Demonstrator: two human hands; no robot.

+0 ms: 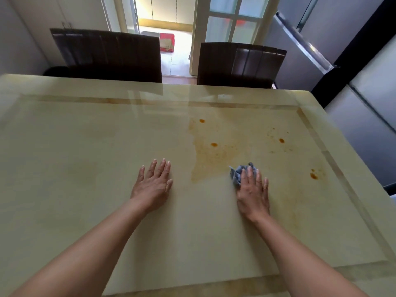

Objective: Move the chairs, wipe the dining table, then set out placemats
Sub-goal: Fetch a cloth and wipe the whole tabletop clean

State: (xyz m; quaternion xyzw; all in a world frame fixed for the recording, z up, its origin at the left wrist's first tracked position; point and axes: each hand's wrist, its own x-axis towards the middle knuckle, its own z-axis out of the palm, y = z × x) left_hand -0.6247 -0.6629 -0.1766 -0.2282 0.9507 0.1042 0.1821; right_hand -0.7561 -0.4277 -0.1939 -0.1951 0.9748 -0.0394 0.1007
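A glossy cream dining table (85, 146) fills the view. An orange-brown smear (205, 159) with darker drops stains its middle right, and more drops (314, 175) lie near the right edge. My right hand (254, 194) lies flat with straight fingers, pressing a crumpled blue-grey cloth (240, 171) onto the table just right of the smear. My left hand (153, 185) rests flat on the table, fingers straight and slightly spread, left of the smear. Two dark brown chairs, one on the left (107, 54) and one on the right (241, 64), stand pushed up to the far edge.
Behind the chairs an open doorway (171, 28) leads into a bright room with a red mat on the floor. A grey refrigerator (353, 71) stands close to the table's right side. A white wall runs along the left.
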